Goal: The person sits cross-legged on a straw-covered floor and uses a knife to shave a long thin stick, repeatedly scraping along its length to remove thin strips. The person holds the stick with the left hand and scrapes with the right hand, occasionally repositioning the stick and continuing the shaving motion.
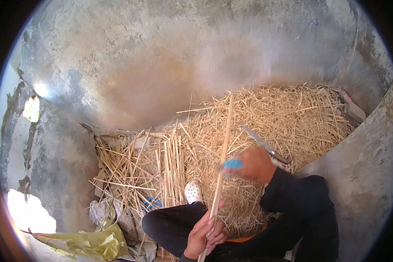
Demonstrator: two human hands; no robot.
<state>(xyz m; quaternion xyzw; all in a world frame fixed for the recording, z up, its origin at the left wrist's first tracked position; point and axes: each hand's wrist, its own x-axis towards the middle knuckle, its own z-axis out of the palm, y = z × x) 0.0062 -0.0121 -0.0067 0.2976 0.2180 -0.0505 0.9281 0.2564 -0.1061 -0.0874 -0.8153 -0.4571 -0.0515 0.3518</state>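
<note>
My left hand is closed around the lower part of a long pale bamboo strip, which slants up and away from me over my lap. Partway up the strip, my right hand is closed on a small blue-handled tool that meets the strip's edge. Motion blurs this hand, and the tool's working end is too small to make out. Beyond the right hand, a long grey blade with a curved brown handle lies on a heap of shavings.
Split strips lie in a bundle and loosely on the left. A yellowish plastic sheet and crumpled pale bags lie at lower left. A stained concrete wall rises behind the heap. My white clog rests beside the shavings.
</note>
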